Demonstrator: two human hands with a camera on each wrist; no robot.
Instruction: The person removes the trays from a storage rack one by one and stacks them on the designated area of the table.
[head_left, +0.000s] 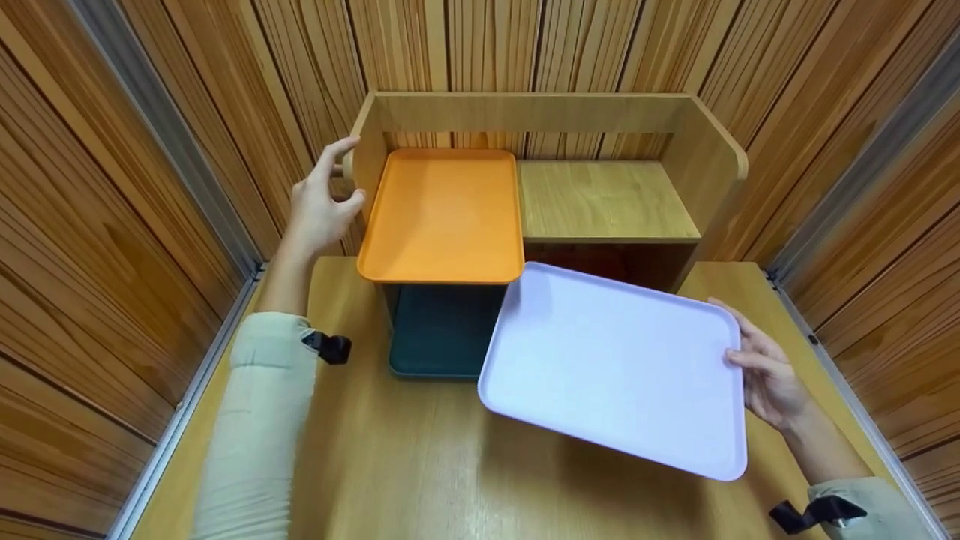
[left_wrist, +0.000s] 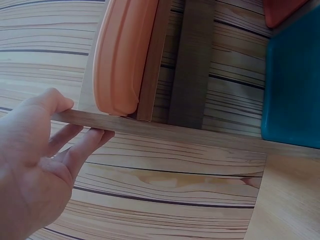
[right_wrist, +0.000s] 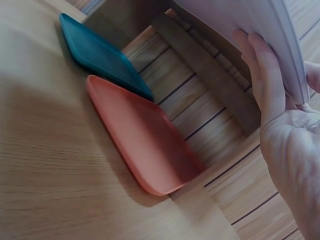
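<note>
My right hand (head_left: 769, 375) grips the right short edge of a lavender tray (head_left: 615, 367), with the thumb over the rim and fingers underneath. The tray is held tilted in front of the wooden shelf (head_left: 611, 199), its upper left corner close to the front corner of an orange tray (head_left: 446, 214). That orange tray lies on the left half of the upper board and sticks out past its front. My left hand (head_left: 319, 206) pinches the edge of the shelf's left side panel (left_wrist: 150, 125), thumb on one face and fingers on the other.
On the lower level lie a dark teal tray (head_left: 442, 330) at the left and a red tray (right_wrist: 142, 135) at the right, seen mostly in the right wrist view. The shelf stands on a wooden table (head_left: 405, 457), between slatted wood walls (head_left: 97, 187).
</note>
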